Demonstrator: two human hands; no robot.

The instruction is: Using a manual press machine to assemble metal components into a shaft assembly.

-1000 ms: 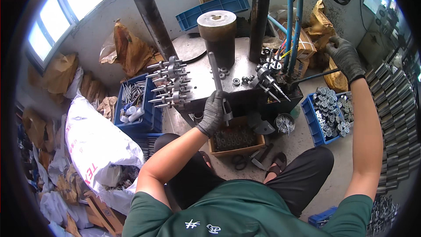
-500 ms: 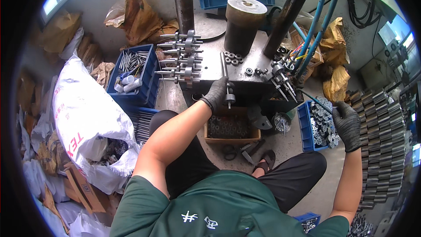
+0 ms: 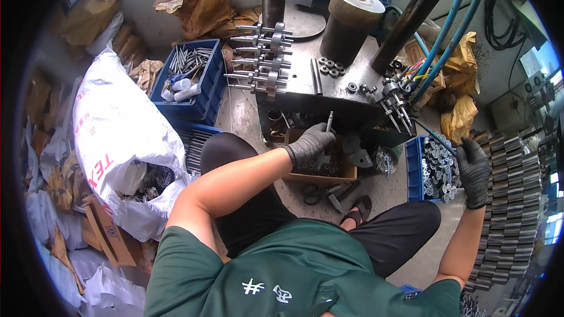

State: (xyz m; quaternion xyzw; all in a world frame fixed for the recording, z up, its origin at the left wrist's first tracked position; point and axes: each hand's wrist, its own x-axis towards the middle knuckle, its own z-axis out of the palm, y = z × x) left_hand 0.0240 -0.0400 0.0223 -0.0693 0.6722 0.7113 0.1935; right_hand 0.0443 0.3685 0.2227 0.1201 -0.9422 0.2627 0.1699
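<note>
My left hand (image 3: 309, 144), in a dark glove, grips a thin metal rod (image 3: 329, 121) that stands upright just below the front edge of the steel machine table (image 3: 338, 84). It hovers over a brown box of small metal parts (image 3: 320, 167). My right hand (image 3: 473, 171), also gloved, rests far right at the edge of a blue bin of round metal parts (image 3: 435, 167), beside long rows of stacked metal pieces (image 3: 511, 199). Whether it holds a part I cannot tell.
A grey cylinder (image 3: 349, 17) and several spindle-like shafts (image 3: 261, 58) sit on the machine table. A blue crate of rods (image 3: 191, 79) and a white sack (image 3: 120, 135) lie to the left. Blue hoses (image 3: 443, 35) run up at right. Scissors (image 3: 314, 191) lie on the floor.
My left hand with the rod has dropped from the table top to below its front edge. My right hand swung from the upper right down to the blue bin and stacked pieces.
</note>
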